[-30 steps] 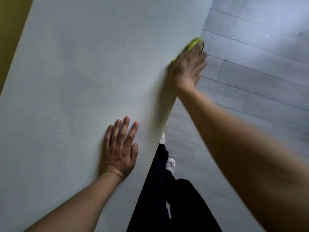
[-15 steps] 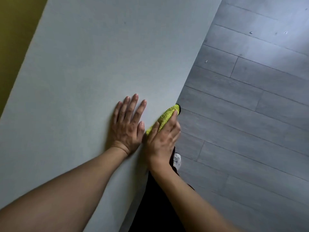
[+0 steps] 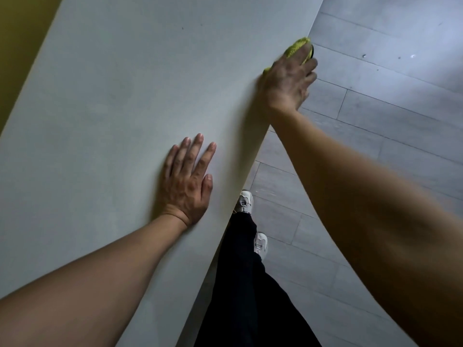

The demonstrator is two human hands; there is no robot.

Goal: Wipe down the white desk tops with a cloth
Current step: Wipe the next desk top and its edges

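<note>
Desk top (image 3: 120, 101) matt, smooth; cloth (image 3: 297, 46) nubby yellow-green microfibre; floor (image 3: 388, 116) grey wood-look planks.

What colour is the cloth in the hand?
The cloth is bright yellow-green, seen best in the head view, under the right hand.

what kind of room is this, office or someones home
Hard to say; probably an office or study. All that shows is a large plain white desk top, grey plank flooring and a yellow wall. No furnishings settle it.
</note>
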